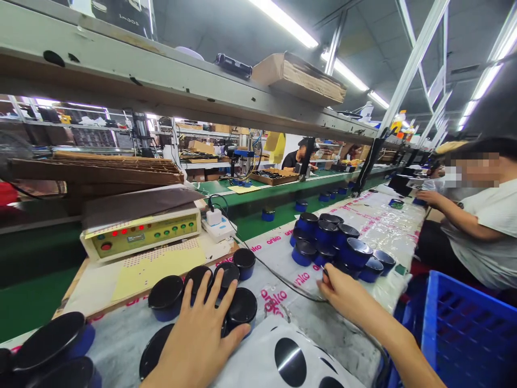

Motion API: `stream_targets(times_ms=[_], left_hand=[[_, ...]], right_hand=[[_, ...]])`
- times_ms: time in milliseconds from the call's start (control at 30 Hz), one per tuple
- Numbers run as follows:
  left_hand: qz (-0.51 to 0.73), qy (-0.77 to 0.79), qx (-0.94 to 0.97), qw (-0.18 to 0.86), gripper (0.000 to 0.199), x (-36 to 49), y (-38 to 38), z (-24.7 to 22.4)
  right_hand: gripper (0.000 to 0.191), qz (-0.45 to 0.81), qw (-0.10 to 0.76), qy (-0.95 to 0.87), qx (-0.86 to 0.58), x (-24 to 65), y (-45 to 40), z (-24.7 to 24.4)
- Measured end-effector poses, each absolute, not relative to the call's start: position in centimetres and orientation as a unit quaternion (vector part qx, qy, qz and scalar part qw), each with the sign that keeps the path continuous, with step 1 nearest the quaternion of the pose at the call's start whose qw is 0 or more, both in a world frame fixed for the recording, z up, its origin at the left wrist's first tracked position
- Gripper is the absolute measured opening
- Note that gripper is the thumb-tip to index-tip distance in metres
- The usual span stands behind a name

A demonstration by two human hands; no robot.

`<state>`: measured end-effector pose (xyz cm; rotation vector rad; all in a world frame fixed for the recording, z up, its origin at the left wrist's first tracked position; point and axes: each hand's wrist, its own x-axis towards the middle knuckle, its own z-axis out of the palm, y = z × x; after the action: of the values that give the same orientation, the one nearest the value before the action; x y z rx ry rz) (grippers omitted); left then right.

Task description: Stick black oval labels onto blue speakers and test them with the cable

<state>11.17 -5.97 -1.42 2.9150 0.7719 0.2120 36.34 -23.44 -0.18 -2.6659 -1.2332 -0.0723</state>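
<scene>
My left hand lies with fingers spread over a group of round blue jars with glossy black tops; one such jar is beside its fingertips. Fingers curled, my right hand closes around a small dark thing, mostly hidden, whose kind I cannot make out. A grey cable runs from the power strip to just under this hand. Close beyond the right hand stands a stacked cluster of the same jars. White material with black round spots lies between my forearms.
A control box with lit red lights stands at left. Behind it runs a green conveyor carrying several jars. A shelf spans overhead. At right are a blue crate and a seated co-worker. More jars stand front left.
</scene>
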Motion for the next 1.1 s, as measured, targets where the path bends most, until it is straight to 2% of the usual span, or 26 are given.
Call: stream_targets(times_ms=[67, 267, 400, 567, 733, 933, 1100], left_hand=[[0.069, 0.255, 0.963, 0.061, 0.067, 11.2, -6.0, -1.4], [0.061, 0.248, 0.964, 0.07, 0.069, 11.2, -5.7, -1.6], [0.039, 0.239, 0.965, 0.099, 0.074, 11.3, -5.3, -1.4], [0.014, 0.233, 0.962, 0.138, 0.078, 11.5, -4.8, -1.0], [0.016, 0.238, 0.964, 0.121, 0.077, 11.4, -4.8, -1.2], [0.046, 0.234, 0.966, 0.098, 0.074, 11.1, -5.3, -1.6], [0.079, 0.242, 0.959, 0.123, 0.076, 10.7, -6.1, -0.8]], right_hand=[[0.009, -0.037, 0.105, -0.422, -0.9, 36.2, -21.3, 1.7], [0.03, -0.058, 0.094, -0.413, -0.904, 40.7, -7.8, 6.1], [0.033, -0.046, 0.091, -0.406, -0.908, 43.5, -1.4, 5.1], [0.033, -0.046, 0.092, -0.409, -0.907, 44.1, 1.1, 3.0], [0.033, -0.064, 0.068, -0.411, -0.907, 43.5, -1.5, 4.0], [0.028, -0.128, 0.041, -0.385, -0.913, 43.7, -13.5, 4.6], [0.016, -0.16, 0.079, -0.372, -0.911, 44.4, -19.2, 4.5]])
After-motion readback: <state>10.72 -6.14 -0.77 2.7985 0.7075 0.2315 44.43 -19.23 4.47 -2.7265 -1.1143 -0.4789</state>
